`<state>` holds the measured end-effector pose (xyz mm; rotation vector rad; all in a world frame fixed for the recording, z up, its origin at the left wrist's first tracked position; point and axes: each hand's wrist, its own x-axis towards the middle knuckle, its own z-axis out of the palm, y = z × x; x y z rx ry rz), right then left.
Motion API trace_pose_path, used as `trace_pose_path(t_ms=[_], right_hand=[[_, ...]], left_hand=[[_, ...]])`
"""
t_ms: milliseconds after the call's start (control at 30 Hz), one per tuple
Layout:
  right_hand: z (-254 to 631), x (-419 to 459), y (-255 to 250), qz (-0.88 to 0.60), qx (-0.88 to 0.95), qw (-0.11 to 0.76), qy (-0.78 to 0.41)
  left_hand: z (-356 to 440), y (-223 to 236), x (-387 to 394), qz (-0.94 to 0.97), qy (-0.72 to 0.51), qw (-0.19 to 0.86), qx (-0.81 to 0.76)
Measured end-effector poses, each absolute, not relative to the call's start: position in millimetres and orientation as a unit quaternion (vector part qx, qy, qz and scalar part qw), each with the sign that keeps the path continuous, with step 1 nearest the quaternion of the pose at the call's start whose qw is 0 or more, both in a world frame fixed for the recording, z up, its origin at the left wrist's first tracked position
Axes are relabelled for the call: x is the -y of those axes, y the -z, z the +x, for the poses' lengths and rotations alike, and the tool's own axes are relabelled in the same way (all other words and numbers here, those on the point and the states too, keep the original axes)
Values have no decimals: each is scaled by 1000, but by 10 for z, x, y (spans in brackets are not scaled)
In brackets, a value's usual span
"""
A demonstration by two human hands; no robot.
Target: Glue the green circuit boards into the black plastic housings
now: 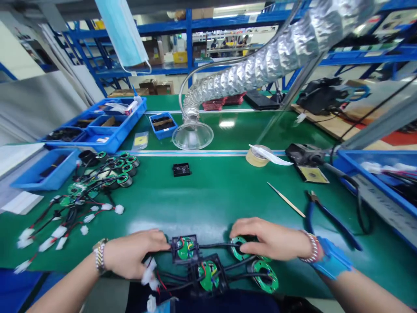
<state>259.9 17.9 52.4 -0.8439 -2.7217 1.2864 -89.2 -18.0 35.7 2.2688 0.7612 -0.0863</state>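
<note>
The smooth green counter stands in a workshop, with blue metal shelving behind it. Near the person's edge lies a square black plastic housing with a green circuit board inside; its black cable points right, so the long axis goes sideways to a green ring-shaped circuit board. The left hand is closed at the housing's left side — the right hand curves closed over the ring board.

Tall blue metal shelves stand behind the long green workbench. Brown cardboard boxes sit on the shelves, and white lights shine above them, far past the bench.
</note>
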Motion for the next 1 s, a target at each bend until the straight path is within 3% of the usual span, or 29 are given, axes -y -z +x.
trace_pose_path(t_ms=[100, 233, 333, 500, 667, 767, 900, 1000], right_hand=[[2527, -447, -590, -257, 877, -13, -405], [2252, -954, -439, -325, 894, 65, -302], [2042, -1214, -216, -368, 894, 117, -228], [1922, -1131, -14, -361, 900, 153, -190], [2077, -746, 45, -319, 917, 70, -228], [2214, -664, 47, -312, 928, 20, -204], [2123, -812, -120, -278, 942, -11, -190], [1606, -977, -349, -251, 950, -5, -185]], left_hand=[[-995, -510, -184, 884, 22, 369, -286], [-881, -452, -913, 868, -76, 203, -447], [-613, -292, -1269, 844, -142, 168, -490], [-96, -55, -1045, 879, -125, 172, -428], [126, 7, -512, 905, -117, 163, -376], [-301, -136, -385, 885, -163, 125, -418], [-1521, -387, -154, 704, -253, -18, -663], [-2425, -437, 163, 559, -234, -103, -789]])
